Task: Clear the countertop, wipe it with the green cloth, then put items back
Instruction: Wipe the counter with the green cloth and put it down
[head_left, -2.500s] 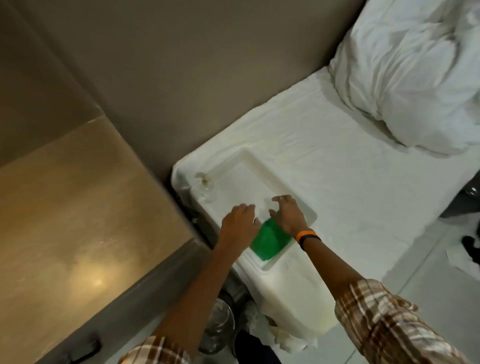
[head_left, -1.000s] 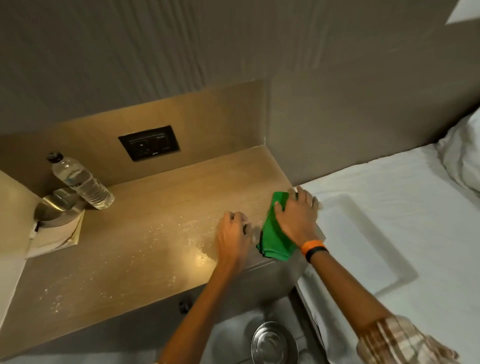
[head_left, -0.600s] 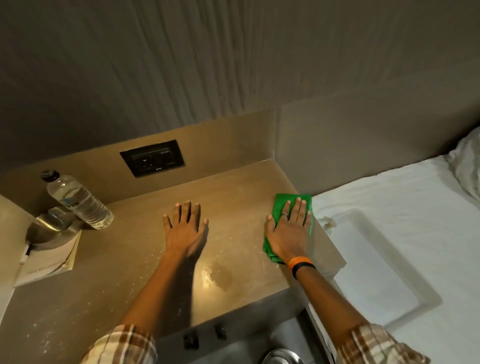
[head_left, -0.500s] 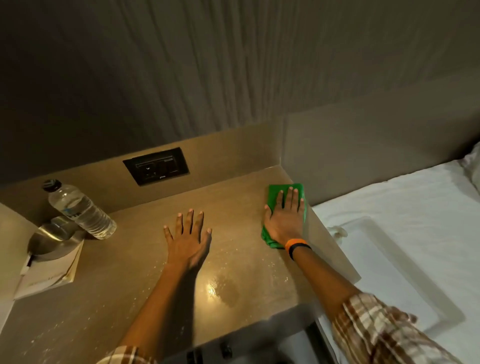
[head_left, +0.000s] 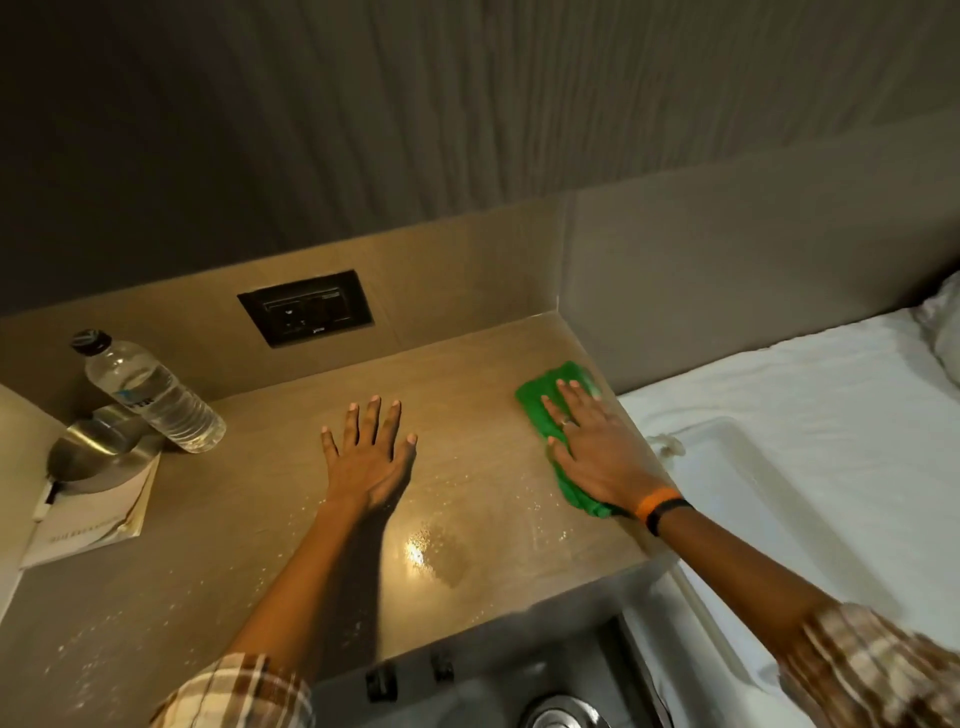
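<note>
**Mid-wipe, starting from the right-hand corner of the counter**

Head view, the only one going.

Pressing down on the green cloth (head_left: 574, 373) with the right hand (head_left: 597, 452): palm flat, fingers straight and slightly apart, nothing curled or pinched. Makes sense for wiping, since more of the cloth stays against the countertop (head_left: 467, 395) that way. Cloth bunched under the palm, poking out past the fingertips and back by the wrist, right up at the counter's right edge near the back wall.

Off to the left of that hand, well apart: left hand (head_left: 369, 457) planted flat on the bare top, fingers spread, holding nothing. Probably just bracing for the lean across.

Between the two hands and nearer the body: scattered droplets and a small wet patch (head_left: 447, 561) catching the light. Presumably sprayed and not yet wiped there.

Well left of the left hand: a water bottle (head_left: 150, 395) right by a shiny metal dish (head_left: 98, 452), touching or just beside, can't tell. Booklet (head_left: 88, 519) under the dish. None of it cleared off, so guessing a wipe around them or a move later.

Right of the right hand, just past the counter edge: white bed sheet (head_left: 805, 374) with a white tray (head_left: 737, 441) on it.
</note>
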